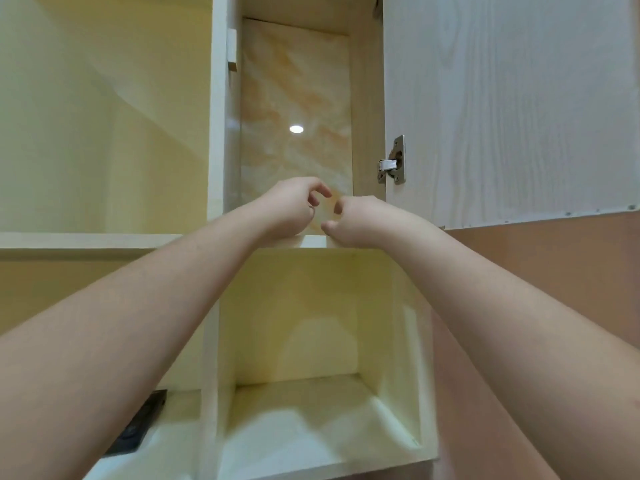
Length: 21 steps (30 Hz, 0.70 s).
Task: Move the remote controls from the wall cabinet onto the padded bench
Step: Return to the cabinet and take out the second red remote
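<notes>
Both arms raised into the narrow upper compartment of the wall cabinet (221, 98), door (502, 105) swung wide for access. Left hand (291, 213) loosely curled, empty; right hand (360, 220) curled inward, contents impossible to tell. One dark remote control (138, 427) lying on the lower-left shelf, untouched, likely next; padded bench out of view.

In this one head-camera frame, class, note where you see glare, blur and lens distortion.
Head view: a bright oval glare spot sits on the glossy marbled back panel; the dark remote control at lower left is soft and partly hidden by the left forearm; the open cabinet door and shelf edge bow slightly from the wide-angle lens; the left hand and right hand look fairly sharp.
</notes>
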### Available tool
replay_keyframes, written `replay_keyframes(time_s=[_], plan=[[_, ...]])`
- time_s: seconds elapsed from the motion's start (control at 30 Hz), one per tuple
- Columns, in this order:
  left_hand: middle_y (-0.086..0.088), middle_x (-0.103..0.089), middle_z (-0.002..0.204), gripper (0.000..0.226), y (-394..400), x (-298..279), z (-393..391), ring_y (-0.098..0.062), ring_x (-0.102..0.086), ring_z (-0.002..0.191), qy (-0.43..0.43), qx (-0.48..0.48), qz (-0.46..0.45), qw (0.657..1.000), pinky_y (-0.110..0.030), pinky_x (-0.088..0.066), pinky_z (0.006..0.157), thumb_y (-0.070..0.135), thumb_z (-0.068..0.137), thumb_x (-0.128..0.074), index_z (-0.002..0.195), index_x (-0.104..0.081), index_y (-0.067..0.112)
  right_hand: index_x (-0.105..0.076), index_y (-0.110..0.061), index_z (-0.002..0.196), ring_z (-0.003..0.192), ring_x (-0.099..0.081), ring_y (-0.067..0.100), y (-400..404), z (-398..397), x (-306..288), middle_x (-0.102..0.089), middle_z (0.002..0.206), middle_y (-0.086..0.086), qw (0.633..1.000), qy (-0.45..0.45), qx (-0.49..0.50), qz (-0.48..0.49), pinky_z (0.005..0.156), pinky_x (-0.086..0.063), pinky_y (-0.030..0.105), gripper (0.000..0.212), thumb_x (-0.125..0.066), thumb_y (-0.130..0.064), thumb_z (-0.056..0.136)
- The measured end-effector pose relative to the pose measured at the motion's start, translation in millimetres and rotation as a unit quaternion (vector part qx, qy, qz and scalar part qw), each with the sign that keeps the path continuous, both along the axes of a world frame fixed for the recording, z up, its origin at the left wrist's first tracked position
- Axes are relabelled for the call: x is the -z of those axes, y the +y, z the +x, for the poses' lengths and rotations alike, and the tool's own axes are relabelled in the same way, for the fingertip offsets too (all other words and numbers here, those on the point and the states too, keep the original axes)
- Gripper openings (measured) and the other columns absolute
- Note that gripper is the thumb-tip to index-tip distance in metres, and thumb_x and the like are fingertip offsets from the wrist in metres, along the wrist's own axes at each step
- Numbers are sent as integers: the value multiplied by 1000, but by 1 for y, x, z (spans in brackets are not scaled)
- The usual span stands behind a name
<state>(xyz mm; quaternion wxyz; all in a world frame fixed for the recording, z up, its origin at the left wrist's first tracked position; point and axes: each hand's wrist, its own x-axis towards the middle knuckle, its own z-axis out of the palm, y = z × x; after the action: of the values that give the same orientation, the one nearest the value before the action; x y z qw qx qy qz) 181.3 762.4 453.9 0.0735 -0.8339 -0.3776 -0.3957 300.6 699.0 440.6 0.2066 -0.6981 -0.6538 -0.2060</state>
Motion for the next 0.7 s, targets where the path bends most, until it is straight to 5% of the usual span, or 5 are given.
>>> replay_keyframes(time_s=[0.13,0.27,0.47,0.7], plan=[[3,-60,117,41,6,3,1,-16,-57,94,-1,13,-20,1000,-25,-41,74,9,95,-42,129,-54,28,-40,-6,140,128,-44,31,-1,-6,-8,-45,142,13,997,-36,48,-57,101,-37,37,56,-34,-44,100],[2,-60,114,40,13,2,-3,-13,-54,80,-15,32,-28,999,-27,-43,76,9,94,-42,128,-54,26,-23,-25,150,131,-39,29,3,-11,-11,-35,148,7,993,-48,63,-83,94,-37,34,47,-28,-21,104],[-1,-61,120,46,12,0,-3,-19,-58,88,-38,24,-53,998,-28,-42,76,16,94,-46,139,-44,24,-10,-33,152,128,-41,30,7,-17,-13,-33,149,6,995,-37,55,-71,93,-39,35,61,-28,-7,99],[-7,-63,116,50,9,-2,-4,-25,-67,91,-50,25,-107,993,-41,-55,87,17,92,-47,141,-40,24,-60,-12,118,88,-54,27,-3,-14,-14,-62,104,8,996,49,19,-70,68,-40,31,42,-43,-37,89]])
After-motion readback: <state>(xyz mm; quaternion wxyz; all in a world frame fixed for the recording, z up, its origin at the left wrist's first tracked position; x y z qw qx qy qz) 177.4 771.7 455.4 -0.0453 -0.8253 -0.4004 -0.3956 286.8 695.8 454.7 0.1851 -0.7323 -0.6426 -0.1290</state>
